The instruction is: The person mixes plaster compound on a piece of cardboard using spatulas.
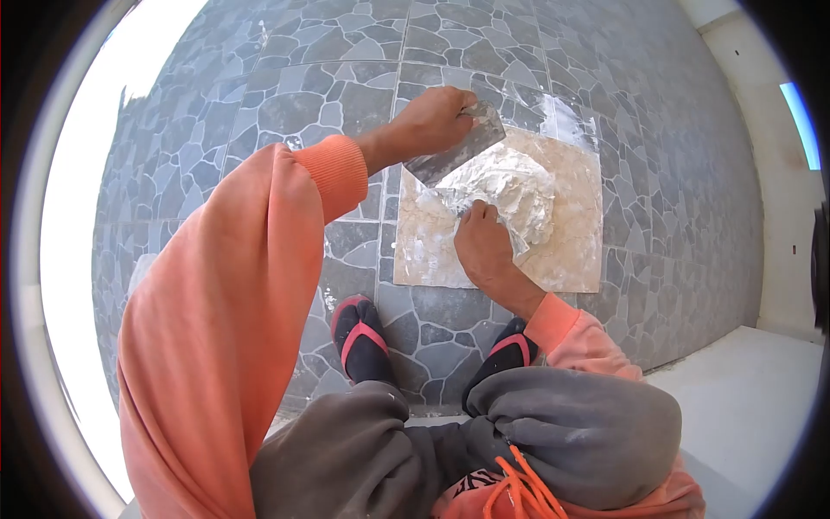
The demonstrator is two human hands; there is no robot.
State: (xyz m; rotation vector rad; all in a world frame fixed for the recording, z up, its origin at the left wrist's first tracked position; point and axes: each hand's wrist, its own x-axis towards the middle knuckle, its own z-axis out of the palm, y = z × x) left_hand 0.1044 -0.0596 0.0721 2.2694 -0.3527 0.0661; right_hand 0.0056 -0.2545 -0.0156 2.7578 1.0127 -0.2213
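Observation:
My left hand is closed around the top edge of a wide, smeared metal plastering trowel, which is tilted over the upper left of a heap of white plaster. The heap lies on a square beige tile. Close to the heap's lower left side, my right hand is closed on a putty knife. Its handle is hidden by the fingers, and only parts of its plaster-covered blade show beside the hand.
The grey stone-pattern floor surrounds the tile, with white smears behind it. My sandalled feet are in front of the tile. A pale wall rises at the right, and a white ledge is at the lower right.

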